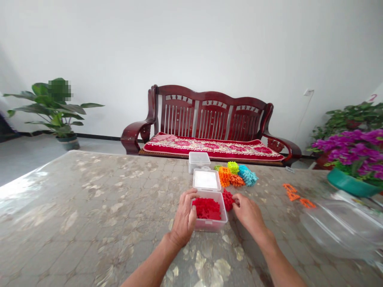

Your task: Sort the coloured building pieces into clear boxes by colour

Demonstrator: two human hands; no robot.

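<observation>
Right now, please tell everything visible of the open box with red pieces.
The open box is squarish, translucent and looks plastic. Its lid is folded back on the far side. It sits upright on the patterned table, holding red pieces. The left hand touches its left side; whether the red cluster at its right touches it is unclear.

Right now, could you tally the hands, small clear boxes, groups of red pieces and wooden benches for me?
Hands: 2 (left hand, right hand)
Small clear boxes: 2 (open box, box behind it)
Red groups: 2 (red pieces in the open box, red cluster beside it)
Wooden bench: 1
Total: 7
</observation>
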